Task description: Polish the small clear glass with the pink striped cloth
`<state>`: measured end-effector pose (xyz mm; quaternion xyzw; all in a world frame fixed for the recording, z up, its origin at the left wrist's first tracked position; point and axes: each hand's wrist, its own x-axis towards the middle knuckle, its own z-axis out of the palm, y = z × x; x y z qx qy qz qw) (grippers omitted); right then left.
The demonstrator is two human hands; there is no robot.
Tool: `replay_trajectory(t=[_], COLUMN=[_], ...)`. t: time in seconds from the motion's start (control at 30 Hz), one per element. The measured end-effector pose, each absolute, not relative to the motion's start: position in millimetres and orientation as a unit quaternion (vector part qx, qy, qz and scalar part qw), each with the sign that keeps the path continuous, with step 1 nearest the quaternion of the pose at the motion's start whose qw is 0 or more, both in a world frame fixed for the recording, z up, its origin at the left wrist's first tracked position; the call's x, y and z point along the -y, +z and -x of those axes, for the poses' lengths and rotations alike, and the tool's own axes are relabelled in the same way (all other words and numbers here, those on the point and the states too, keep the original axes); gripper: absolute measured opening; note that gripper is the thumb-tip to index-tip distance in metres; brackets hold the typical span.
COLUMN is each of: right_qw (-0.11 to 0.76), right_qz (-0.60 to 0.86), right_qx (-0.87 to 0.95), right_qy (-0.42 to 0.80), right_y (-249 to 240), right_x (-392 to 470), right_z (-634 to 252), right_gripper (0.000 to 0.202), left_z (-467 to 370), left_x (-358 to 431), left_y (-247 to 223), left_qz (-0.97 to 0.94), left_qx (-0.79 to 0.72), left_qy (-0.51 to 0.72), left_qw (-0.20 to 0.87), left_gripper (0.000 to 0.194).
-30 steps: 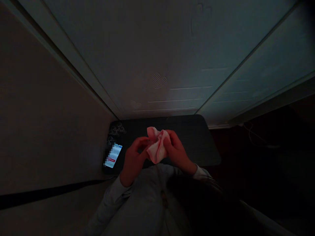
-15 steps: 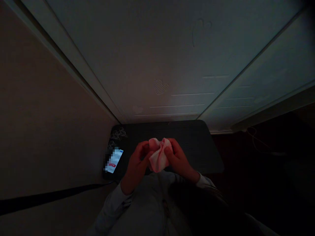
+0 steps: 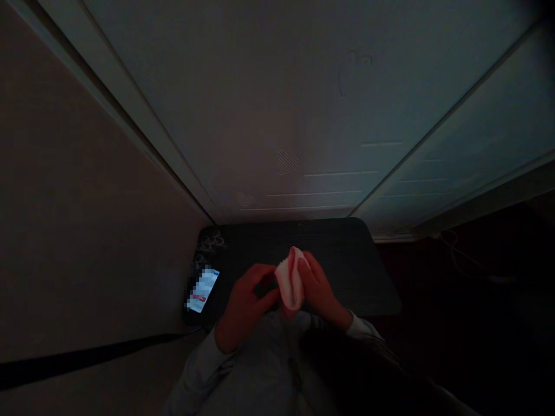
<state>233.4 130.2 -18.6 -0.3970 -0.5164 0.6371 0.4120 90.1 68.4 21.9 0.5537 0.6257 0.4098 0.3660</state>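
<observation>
A small pink-and-white cloth (image 3: 289,283), folded into a narrow bundle, is held up above the dark table. My right hand (image 3: 321,289) grips its right side, the thumb pressed along the fold and the fingers behind. My left hand (image 3: 248,300) is curled at the left side of the cloth, with index finger and thumb at its edge; the fingertips are partly hidden by the fabric. The scene is dim, so whether the cloth is a sock or another small garment cannot be made out.
A dark table (image 3: 347,260) with rounded corners stands against white panels (image 3: 329,127) with embossed hearts. On its left side lie a lit phone (image 3: 204,292) and a clear crinkled item (image 3: 212,240). A dark strap (image 3: 99,349) crosses at lower left; a pale cable (image 3: 455,254) lies at right.
The cloth has been turned and folded narrower, shifting slightly right. My left fingers have moved from gathering its left part to its edge; my right hand keeps its grip. The view has tilted slightly up.
</observation>
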Motion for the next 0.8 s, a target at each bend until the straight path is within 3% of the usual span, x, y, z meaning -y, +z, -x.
replay_trajectory(t=[0.5, 0.8], right_qw=[0.344, 0.372], right_qz=[0.354, 0.287], right_qx=[0.590, 0.660], right_qy=[0.639, 0.587], right_y=[-18, -19], right_x=[-128, -131], right_z=[-244, -249], right_gripper=[0.025, 0.026], left_z=[-86, -85], left_x=[-71, -67], left_y=[15, 11], left_qz=[-0.408, -0.396], left_qx=[-0.658, -0.637], left_qy=[0.461, 0.470], left_qw=[0.433, 0.465], left_gripper=[0.021, 0.021])
